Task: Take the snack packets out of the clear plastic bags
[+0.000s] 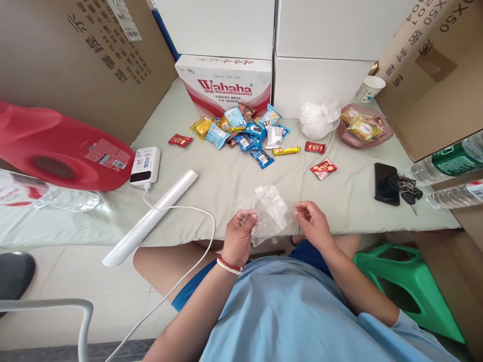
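A clear plastic bag (272, 208), crumpled and see-through, hangs over the table's front edge just ahead of my body. My left hand (238, 236) pinches its left side between thumb and fingers. At the bag's right edge my right hand (314, 223) has its fingers curled and pressed together on the thin film. Beyond the bag lies a loose pile of wrapped snacks (247, 143) in blue, yellow and brown packets. Small red packets (323, 169) lie to the right of the pile, and another red packet (180, 140) lies to its left.
A white bunched plastic bag (320, 119) sits beside a pink bowl (362, 143) of snacks. A white lamp bar (151, 218), trailing cable and power bank (145, 166) occupy the left. Phone (386, 183), keys and bottles lie right; cartons (226, 85) stand behind.
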